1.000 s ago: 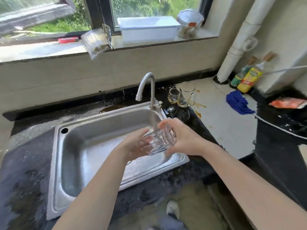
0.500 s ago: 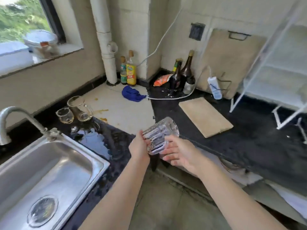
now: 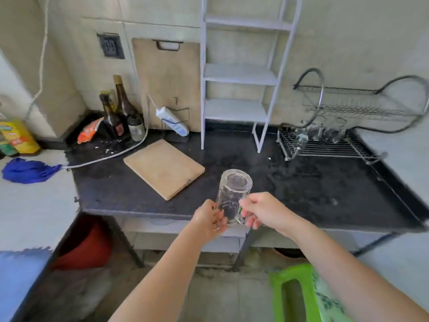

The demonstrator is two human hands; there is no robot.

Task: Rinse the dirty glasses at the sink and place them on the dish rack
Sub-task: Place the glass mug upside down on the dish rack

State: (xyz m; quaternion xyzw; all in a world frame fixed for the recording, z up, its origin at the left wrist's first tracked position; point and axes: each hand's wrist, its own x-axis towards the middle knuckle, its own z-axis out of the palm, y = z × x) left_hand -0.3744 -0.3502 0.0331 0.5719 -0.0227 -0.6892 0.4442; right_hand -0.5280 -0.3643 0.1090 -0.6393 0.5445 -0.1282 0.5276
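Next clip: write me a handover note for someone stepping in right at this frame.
Left hand and right hand: both hold one clear glass over the front edge of the black counter.
Dish rack: far right on the counter, a few glasses already in it.
Done: those racked glasses.
Left: set this glass in the rack. Sink out of view, so remaining dirty glasses cannot be told.
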